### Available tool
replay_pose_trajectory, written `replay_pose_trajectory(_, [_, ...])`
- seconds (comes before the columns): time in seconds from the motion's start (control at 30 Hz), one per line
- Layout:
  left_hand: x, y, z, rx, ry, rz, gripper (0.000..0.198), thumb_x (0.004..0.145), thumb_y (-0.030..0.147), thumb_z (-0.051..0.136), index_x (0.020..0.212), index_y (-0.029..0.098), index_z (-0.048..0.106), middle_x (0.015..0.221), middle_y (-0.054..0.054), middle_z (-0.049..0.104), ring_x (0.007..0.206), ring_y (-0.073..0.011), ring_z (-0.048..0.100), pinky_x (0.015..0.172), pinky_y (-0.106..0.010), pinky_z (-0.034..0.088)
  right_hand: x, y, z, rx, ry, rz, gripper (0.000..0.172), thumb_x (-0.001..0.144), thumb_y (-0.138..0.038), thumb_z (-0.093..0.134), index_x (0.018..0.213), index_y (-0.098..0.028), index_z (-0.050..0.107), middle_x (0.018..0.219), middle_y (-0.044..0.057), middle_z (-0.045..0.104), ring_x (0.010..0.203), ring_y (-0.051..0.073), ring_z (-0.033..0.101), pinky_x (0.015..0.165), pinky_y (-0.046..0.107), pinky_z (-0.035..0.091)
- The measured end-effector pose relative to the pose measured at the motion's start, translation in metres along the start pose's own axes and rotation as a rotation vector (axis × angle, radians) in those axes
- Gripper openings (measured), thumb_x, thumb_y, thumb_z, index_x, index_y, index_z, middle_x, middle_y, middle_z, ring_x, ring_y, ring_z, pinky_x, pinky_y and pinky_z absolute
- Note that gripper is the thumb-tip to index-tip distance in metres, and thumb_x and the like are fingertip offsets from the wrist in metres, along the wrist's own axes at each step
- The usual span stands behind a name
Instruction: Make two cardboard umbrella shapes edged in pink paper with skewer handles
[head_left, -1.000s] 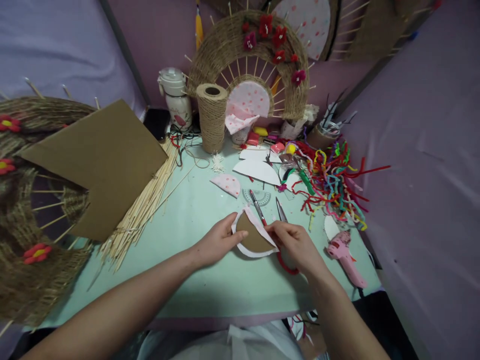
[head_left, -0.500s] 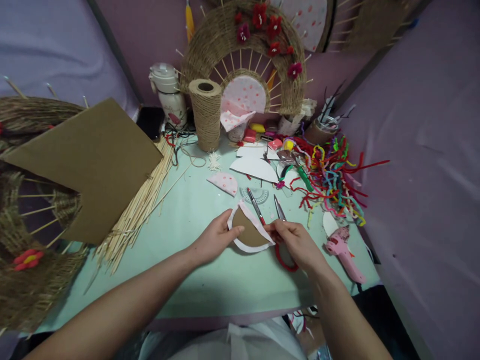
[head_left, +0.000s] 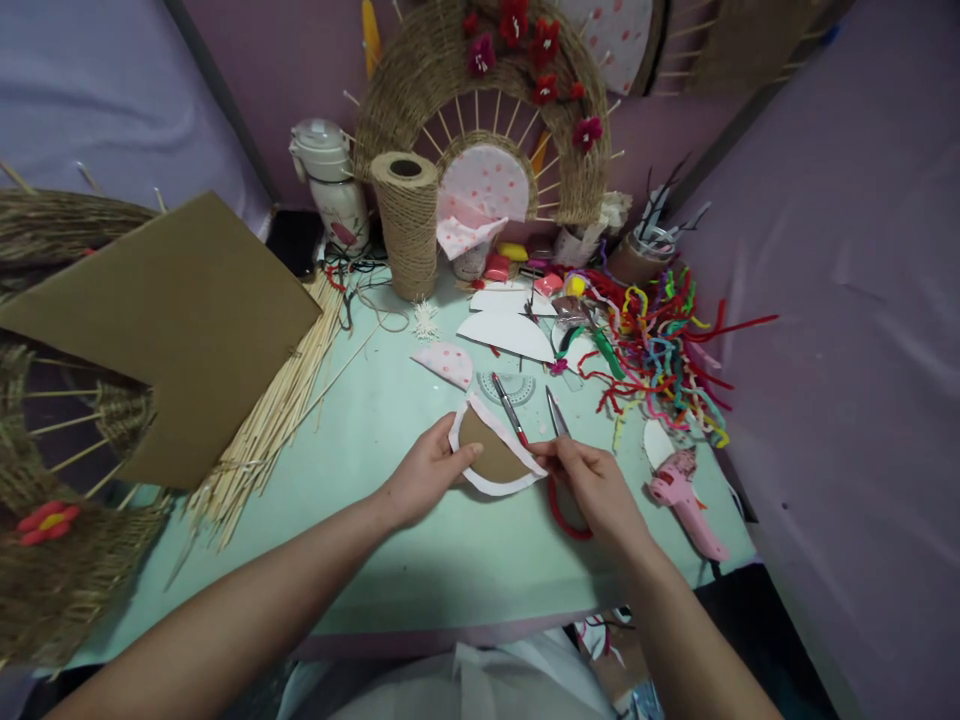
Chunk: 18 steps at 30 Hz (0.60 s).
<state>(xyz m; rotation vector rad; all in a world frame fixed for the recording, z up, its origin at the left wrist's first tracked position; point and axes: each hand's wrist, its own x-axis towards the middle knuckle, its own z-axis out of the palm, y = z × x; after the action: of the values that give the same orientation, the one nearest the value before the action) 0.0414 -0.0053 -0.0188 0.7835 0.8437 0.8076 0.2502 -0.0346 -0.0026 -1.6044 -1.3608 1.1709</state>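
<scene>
A half-round cardboard piece point(head_left: 493, 452) with white fabric folded over its edges is held just above the table. My left hand point(head_left: 431, 470) pinches its left side, thumb on the brown face. At its right corner the fingertips of my right hand point(head_left: 592, 485) are closed on the fabric edge. Scissors point(head_left: 556, 412) with red handles lie partly under my right hand. A red and silver pen point(head_left: 510, 408) rests just beyond the piece, over a clear protractor point(head_left: 517, 388). A dotted half-round piece point(head_left: 446, 364) lies farther back.
A pink glue gun point(head_left: 686, 500) lies at the right, near a heap of coloured pipe cleaners point(head_left: 667, 350). Thin sticks point(head_left: 277, 420) and a big cardboard sheet point(head_left: 202, 340) cover the left. A twine spool point(head_left: 405, 230), bottle point(head_left: 334, 190) and woven fan point(head_left: 480, 90) stand behind.
The view has shifted slightly. Both hands keep their hold on the half-round piece, which has tilted a little.
</scene>
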Motion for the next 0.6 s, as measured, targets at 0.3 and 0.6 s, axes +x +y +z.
replay_pose_trajectory(0.3, [0.000,-0.002,0.000,-0.025,0.022,0.026,0.052,0.077,0.037,0.069,0.121,0.018,0.048,0.118,-0.011,0.064,0.102,-0.0235,0.063,0.086,-0.038,0.052,-0.005,-0.007,0.006,-0.128,0.024,-0.150,0.029,0.083,-0.041,0.062,0.067,-0.018,0.069,0.065,0.002,0.061,0.064,0.016,0.054,0.062,0.027,0.040])
replay_pose_trajectory(0.6, [-0.005,0.003,0.006,0.075,-0.060,0.054,0.043,0.079,0.035,0.066,0.114,0.016,0.050,0.107,-0.008,0.066,0.095,-0.0214,0.063,0.085,-0.036,0.050,0.008,-0.017,0.011,-0.029,-0.068,-0.056,0.034,0.087,-0.044,0.053,0.078,-0.017,0.071,0.073,0.003,0.067,0.067,0.016,0.058,0.058,0.025,0.042])
